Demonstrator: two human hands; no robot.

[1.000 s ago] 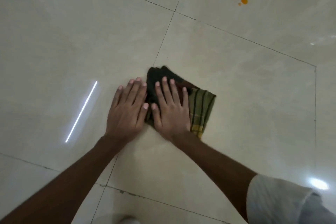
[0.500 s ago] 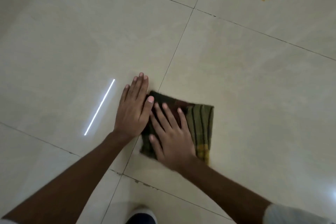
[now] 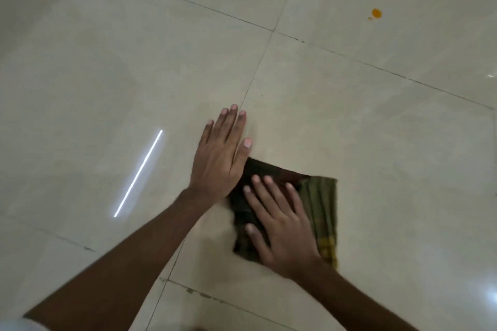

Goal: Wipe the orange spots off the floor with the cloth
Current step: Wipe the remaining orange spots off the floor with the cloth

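Pale glossy floor (image 3: 107, 62) tiles fill the view, crossed by dark grout lines (image 3: 258, 67) and marked on the left by a thin bright streak of reflected light (image 3: 138, 172). A folded cloth (image 3: 320, 204) — dark at its left, striped green and yellow at its right — is laid flat on the floor, low and right of centre. It is pressed down by the right hand (image 3: 282, 228), palm down, with the fingers held straight and spread. The left hand (image 3: 217, 158) is laid flat on the bare tile just beside it, fingers straight and close together, its thumb side touching the cloth's upper left edge. Two orange spots (image 3: 376, 13) are seen at the upper right — well apart from the cloth, on another tile — with a tiny speck beside the lower one.
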